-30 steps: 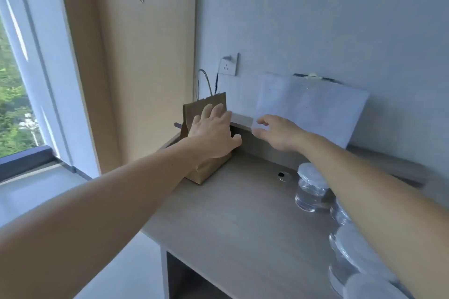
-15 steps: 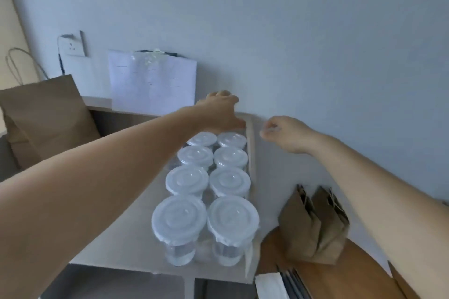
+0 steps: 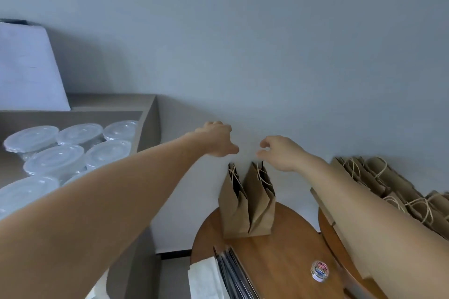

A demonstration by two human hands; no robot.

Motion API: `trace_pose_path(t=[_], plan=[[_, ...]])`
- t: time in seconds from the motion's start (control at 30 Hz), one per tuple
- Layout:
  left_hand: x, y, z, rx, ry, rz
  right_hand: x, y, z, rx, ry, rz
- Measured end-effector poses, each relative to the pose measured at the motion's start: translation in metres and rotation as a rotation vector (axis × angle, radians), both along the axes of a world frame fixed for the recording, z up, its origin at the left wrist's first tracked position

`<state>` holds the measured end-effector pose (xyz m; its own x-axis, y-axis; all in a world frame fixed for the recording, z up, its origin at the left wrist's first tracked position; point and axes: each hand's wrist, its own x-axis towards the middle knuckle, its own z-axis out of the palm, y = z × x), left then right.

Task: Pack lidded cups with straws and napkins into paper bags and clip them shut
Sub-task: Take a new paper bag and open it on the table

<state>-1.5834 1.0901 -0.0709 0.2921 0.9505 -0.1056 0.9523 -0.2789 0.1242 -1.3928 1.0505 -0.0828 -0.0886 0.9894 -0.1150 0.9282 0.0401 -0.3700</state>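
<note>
Clear plastic cups [image 3: 57,160] with translucent lids stand upright in close rows on the grey desk [image 3: 148,126] at the left. Two brown paper bags [image 3: 245,204] with twine handles stand upright, side by side and touching, at the back of the round wooden table [image 3: 286,250]. At the right, folded bags [image 3: 388,182] lean in a stack. White napkins [image 3: 206,279] and dark straws [image 3: 235,272] lie side by side at the table's near edge. A small jar of coloured clips [image 3: 319,270] stands apart from them.
</note>
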Motion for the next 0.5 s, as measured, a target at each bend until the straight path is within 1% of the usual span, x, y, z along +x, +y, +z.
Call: trace_pose_path(t=[0.13,0.27,0.4,0.5], plan=[[0.027,0.039,-0.040,-0.101,-0.003,-0.036,0.024,0.027,-0.042,-0.102,-0.012,-0.072],[0.049,0.074,-0.078,-0.116,-0.045,-0.065,0.053,0.054,-0.087,-0.155,0.012,-0.133],[0.075,0.087,-0.125,-0.193,-0.083,-0.086,0.079,0.077,-0.138,-0.218,0.048,-0.167],[0.090,0.090,-0.151,-0.201,-0.107,-0.061,0.099,0.099,-0.178,-0.259,0.026,-0.172]])
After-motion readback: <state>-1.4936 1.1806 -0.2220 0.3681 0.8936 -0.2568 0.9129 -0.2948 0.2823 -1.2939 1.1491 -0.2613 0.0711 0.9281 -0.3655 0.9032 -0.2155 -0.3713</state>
